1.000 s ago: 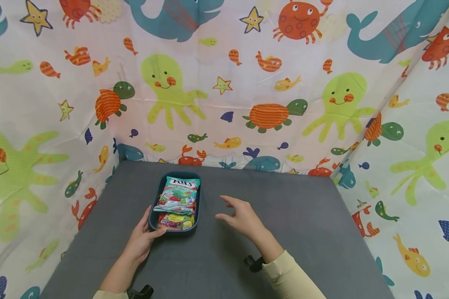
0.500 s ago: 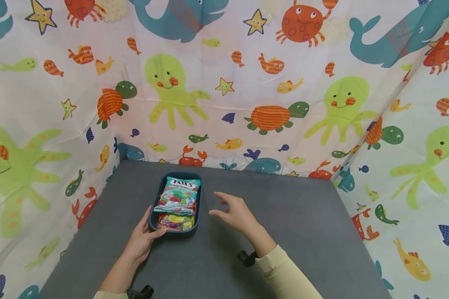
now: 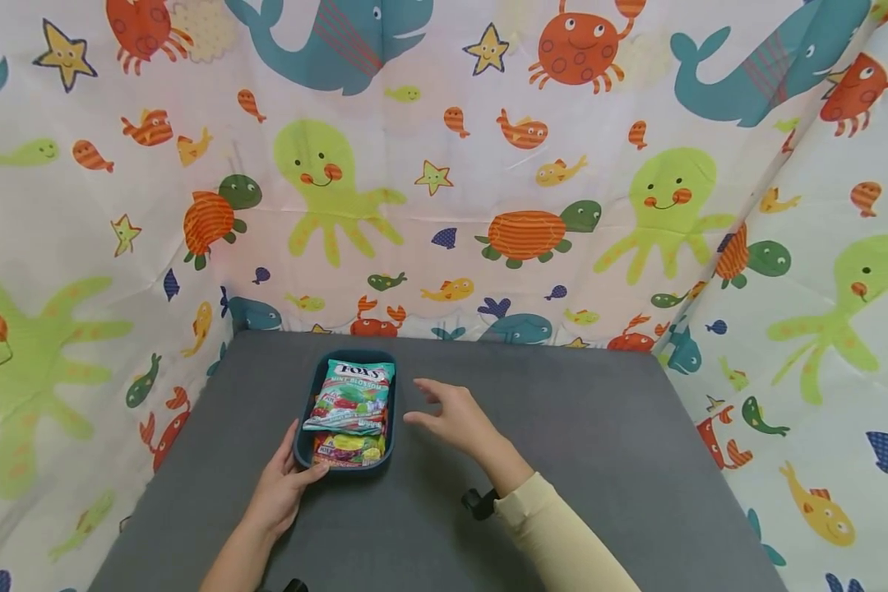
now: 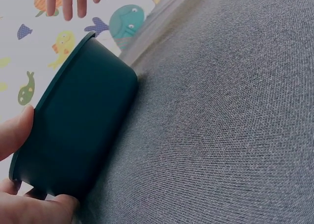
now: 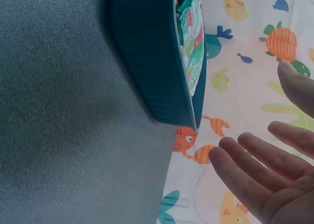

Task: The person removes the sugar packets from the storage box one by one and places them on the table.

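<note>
A dark teal plastic tub [image 3: 355,470] stands on the grey tabletop, left of the middle in the head view. Inside it a mint-green Fox's candy bag [image 3: 351,400] lies over a yellow and purple candy bag [image 3: 348,450]. My left hand [image 3: 277,492] grips the tub's near left corner; the left wrist view shows the thumb [image 4: 14,133] at the rim and fingers around the end of the tub. To the right of the tub, my right hand [image 3: 455,421] hovers with spread, relaxed fingers. It touches nothing, and a gap separates it from the tub wall [image 5: 147,52].
Grey cloth [image 3: 585,460] covers the table, extending to the right of both hands. A white curtain [image 3: 414,107] printed with sea animals encloses the back and both sides. A black wrist strap device [image 3: 479,503] sits on the right wrist.
My right hand has moved left, closer to the tub. The left hand keeps its hold, and the tub and bags stay in place. The head view has shifted slightly.
</note>
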`<state>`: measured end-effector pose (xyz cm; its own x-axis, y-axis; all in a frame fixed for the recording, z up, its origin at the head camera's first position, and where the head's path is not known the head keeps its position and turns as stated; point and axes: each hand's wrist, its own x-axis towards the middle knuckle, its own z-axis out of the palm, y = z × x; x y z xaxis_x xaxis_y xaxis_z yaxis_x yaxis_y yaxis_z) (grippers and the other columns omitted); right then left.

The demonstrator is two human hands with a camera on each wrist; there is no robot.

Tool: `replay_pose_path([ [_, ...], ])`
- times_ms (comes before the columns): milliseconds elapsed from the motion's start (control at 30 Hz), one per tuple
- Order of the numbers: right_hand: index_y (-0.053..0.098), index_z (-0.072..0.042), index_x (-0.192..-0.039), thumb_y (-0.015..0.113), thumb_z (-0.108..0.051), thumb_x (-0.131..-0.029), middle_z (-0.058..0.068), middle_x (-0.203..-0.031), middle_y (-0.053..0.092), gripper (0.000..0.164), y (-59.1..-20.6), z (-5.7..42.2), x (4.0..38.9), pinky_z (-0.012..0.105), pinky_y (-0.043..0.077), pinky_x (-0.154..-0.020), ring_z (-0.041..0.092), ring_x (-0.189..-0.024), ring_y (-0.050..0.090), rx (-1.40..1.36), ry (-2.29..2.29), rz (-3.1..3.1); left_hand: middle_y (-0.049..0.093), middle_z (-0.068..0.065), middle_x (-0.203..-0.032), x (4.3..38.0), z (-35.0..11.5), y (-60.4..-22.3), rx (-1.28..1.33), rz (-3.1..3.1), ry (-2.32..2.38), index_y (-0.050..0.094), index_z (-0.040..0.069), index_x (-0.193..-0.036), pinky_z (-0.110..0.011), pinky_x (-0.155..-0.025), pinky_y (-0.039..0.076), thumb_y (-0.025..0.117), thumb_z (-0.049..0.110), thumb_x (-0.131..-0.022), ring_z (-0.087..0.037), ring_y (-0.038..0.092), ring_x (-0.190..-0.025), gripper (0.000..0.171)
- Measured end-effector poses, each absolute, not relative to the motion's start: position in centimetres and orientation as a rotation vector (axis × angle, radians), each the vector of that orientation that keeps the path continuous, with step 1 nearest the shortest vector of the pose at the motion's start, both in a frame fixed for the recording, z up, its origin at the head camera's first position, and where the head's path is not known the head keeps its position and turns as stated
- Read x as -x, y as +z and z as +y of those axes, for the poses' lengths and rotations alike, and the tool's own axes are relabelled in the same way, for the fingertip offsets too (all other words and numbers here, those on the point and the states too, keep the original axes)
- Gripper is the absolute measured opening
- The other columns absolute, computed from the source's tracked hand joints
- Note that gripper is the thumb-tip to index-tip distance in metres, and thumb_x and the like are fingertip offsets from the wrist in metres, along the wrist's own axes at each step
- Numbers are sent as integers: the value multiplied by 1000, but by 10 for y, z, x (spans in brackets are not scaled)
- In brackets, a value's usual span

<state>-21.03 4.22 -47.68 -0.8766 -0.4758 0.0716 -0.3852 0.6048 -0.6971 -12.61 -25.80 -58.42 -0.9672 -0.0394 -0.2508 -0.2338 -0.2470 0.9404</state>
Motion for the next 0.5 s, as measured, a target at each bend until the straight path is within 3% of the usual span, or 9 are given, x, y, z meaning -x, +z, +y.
replay_pose_path([
  [500,55,-10,-145,74,-40,-92,13,-139,63,64,-494,24,217,46,55,-94,30,-120,64,740,-1098,2666,9,-11,-170,128,-259,-587,358,1841,2352,4,31,-164,-15,-90,50,73,1,-91,-31,23,-152,104],
])
